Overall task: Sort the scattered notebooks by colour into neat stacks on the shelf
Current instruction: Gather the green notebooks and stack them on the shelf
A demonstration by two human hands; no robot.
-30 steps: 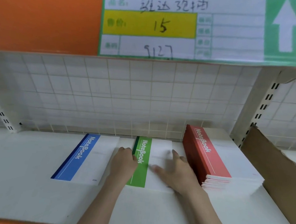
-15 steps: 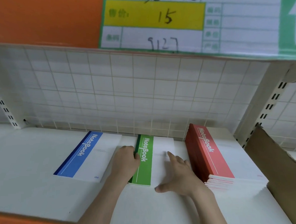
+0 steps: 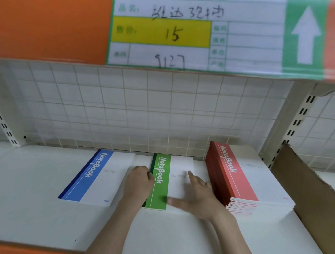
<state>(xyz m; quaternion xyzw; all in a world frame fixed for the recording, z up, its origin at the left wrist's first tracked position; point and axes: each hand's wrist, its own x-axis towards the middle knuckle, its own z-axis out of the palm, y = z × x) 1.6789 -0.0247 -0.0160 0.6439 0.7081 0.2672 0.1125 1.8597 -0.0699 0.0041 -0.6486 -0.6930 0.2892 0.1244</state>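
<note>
White shelf (image 3: 37, 179) below: green notebook (image 3: 159, 183) runs lengthwise away between my hands, left hand (image 3: 140, 183) curled against its spine, right hand (image 3: 196, 194) flat, fingers spread.

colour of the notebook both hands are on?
Green band, white cover: green notebook, head view.

Bare forearms, no visible sleeves

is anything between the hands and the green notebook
Nothing visible. The left hand is against the spine edge of the green notebook, fingers curled at it, and the right hand lies flat on its white cover. The blue notebook and red stack sit apart on either side.
</note>
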